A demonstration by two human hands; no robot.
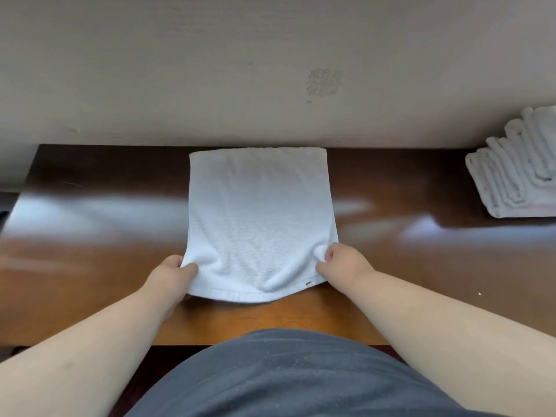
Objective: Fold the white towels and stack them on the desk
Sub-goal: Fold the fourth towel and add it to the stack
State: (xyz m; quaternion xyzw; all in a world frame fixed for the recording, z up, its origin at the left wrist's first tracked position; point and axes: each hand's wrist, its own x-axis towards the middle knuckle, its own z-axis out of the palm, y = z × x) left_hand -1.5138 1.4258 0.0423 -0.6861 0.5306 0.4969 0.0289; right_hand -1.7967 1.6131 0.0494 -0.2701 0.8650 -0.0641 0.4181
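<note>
So the white towel (260, 218) is lying spread flat in the middle of the brown desk (90, 236), far edge sitting right up against the wall (180, 70) at 12 o'clock. The left hand (173, 273) is pinching the near corner at about 7 o'clock, and the right hand (343, 260) is pinching the corner at 5, both bunching the cloth up a bit. Over at 3 o'clock a stack of folded towels (514, 170) is sitting on the desk, well apart.
</note>
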